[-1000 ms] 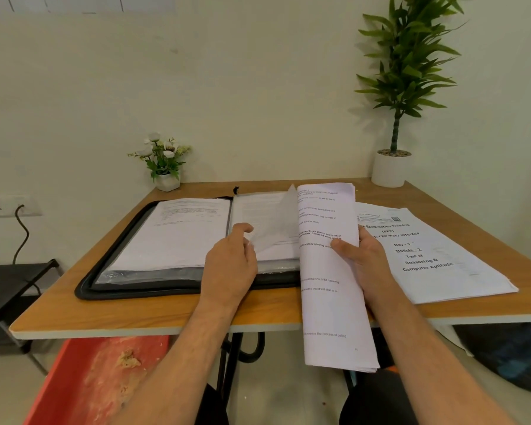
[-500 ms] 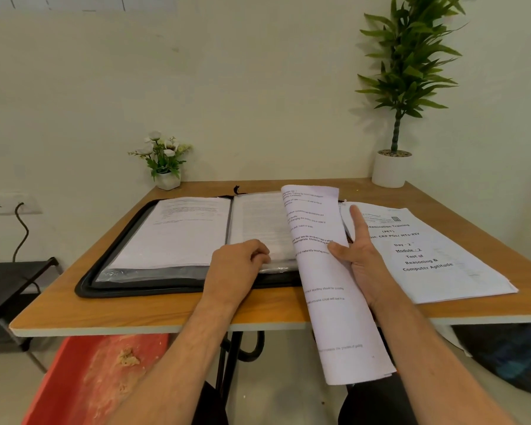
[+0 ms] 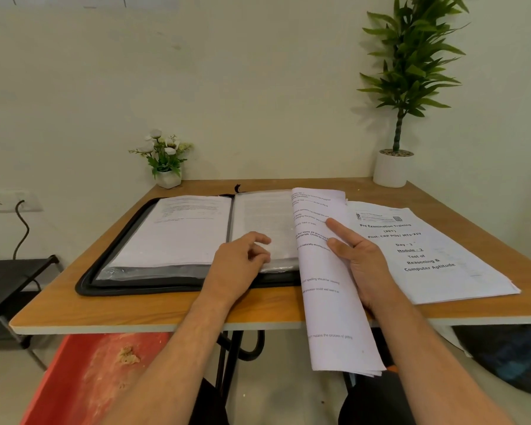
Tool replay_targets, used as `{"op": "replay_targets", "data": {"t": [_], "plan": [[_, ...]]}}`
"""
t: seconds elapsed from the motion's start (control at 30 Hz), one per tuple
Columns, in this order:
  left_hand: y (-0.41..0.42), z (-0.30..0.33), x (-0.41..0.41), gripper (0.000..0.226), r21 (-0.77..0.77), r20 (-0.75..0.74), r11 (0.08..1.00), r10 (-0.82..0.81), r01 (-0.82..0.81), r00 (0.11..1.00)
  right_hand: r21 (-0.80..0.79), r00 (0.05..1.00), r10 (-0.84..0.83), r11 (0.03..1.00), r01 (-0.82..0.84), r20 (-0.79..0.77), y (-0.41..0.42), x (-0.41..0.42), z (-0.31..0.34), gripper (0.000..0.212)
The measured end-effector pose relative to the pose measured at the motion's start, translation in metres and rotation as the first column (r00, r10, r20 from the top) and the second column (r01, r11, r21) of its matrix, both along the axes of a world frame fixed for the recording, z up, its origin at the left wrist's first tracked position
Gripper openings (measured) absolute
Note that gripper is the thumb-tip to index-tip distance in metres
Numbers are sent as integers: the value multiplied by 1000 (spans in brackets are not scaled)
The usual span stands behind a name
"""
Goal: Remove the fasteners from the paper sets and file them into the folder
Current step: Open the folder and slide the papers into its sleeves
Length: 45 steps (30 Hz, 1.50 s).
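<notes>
The right hand [image 3: 360,265] grips a curled paper set [image 3: 334,302] that overhangs the table's [image 3: 135,314] near edge, index finger stretched along the page. The left hand [image 3: 239,268], fingers loosely curled, rests on the right page of the open black folder [image 3: 111,259]. Beyond the right hand lies a printed booklet [image 3: 436,259].

I am sitting at a wooden table [image 3: 154,314] facing a plain pale wall [image 3: 242,87]. A tall potted plant [image 3: 402,96] is standing at one o'clock, a small flower pot [image 3: 166,161] at eleven. A wall socket [image 3: 0,201] and black shelf [image 3: 10,277] are sitting at nine.
</notes>
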State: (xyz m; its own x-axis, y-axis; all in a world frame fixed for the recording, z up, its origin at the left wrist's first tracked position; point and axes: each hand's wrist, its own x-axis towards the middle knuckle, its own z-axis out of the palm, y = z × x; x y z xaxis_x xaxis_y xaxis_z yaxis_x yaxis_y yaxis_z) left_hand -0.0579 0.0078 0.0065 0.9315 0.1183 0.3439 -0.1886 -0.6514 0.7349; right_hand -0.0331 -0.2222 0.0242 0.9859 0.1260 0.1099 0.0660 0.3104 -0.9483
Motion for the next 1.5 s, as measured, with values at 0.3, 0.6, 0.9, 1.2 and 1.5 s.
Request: {"op": "replay_targets", "data": {"t": [0.3, 0.6, 0.9, 1.2, 1.5], "plan": [[5, 3, -1, 15, -159, 80, 987, 23, -10, 997, 8, 999, 35, 999, -35, -13, 0, 2, -3, 42], [-7, 4, -9, 25, 219, 0, 975, -34, 33, 999, 48, 980, 194, 980, -192, -35, -3, 2, -6, 60], [-6, 6, -12, 20, 413, -108, 897, -126, 160, 986, -83, 878, 472, 875, -477, -81, 3, -6, -9, 28], [2, 2, -7, 33, 86, -90, 996, 22, -14, 996, -292, 846, 507, 795, -532, -163, 11, -4, -5, 37], [15, 5, 0, 25, -280, 80, 952, 147, -119, 986, -345, 831, 523, 757, -555, -190, 14, -4, -3, 41]]}}
